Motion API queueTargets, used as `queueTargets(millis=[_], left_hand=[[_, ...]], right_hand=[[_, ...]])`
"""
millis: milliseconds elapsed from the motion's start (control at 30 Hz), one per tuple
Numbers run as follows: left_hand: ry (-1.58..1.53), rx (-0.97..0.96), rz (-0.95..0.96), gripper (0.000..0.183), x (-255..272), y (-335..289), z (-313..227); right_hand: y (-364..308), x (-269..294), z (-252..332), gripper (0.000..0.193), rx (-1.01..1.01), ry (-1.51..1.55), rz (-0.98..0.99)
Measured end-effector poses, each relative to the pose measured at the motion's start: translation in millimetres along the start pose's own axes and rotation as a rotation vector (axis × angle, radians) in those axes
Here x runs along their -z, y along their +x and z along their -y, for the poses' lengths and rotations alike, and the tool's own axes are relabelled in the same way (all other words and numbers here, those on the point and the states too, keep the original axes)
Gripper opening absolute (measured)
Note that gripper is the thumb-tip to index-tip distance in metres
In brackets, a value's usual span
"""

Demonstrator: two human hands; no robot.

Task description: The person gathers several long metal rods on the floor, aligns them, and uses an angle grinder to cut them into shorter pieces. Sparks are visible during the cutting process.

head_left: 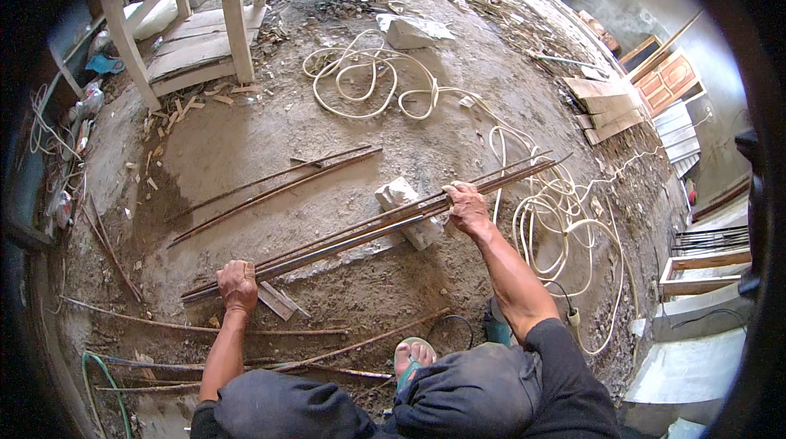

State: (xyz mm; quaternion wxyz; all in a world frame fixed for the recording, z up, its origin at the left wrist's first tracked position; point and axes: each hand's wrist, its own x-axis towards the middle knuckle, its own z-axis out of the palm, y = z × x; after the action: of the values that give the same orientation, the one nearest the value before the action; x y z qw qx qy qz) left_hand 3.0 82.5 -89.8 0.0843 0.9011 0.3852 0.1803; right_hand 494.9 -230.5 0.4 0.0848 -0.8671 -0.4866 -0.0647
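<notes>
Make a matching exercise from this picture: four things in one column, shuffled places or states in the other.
1. Left hand
2. Cream cable
3. Right hand
4. Panelled door

A. Orange-brown, at upper right
B. Gripping rods beside the concrete block
C. Lying in loops
D. Near the rods' left end

Pairs: 1-D; 2-C; 3-B; 4-A

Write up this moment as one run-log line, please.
left hand: closed on rod bundle near its left end; right hand: closed on bundle toward right end; concrete block: beneath bundle; loose rods: on ground beyond
</notes>
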Motion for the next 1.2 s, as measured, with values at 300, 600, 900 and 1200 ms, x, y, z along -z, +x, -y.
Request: queueTargets(millis=[300,600,900,1200], left_hand=[[-0.014,-0.024,-0.093,0.023,1.6,-5.7,-2.7],[-0.053,-0.065,-0.12,0.019,11.3,-5.7,-8.1],[-0.091,-0.088,-0.179,0.022,10.6,-4.7,-7.3],[-0.07,-0.024,-0.081,0.031,6.1,-3.3,-4.2]], right_hand=[[3.9,14.9,10.9,0.027,-0.113,-0.014,0.215],[-20.8,12.4,14.7,0.044,-0.126,0.071,0.073],[-58.7,39.8,-1.3,0.049,-0.215,0.075,-0.011],[-69.5,20.9,12.7,0.032,-0.916,0.953,0.125]])
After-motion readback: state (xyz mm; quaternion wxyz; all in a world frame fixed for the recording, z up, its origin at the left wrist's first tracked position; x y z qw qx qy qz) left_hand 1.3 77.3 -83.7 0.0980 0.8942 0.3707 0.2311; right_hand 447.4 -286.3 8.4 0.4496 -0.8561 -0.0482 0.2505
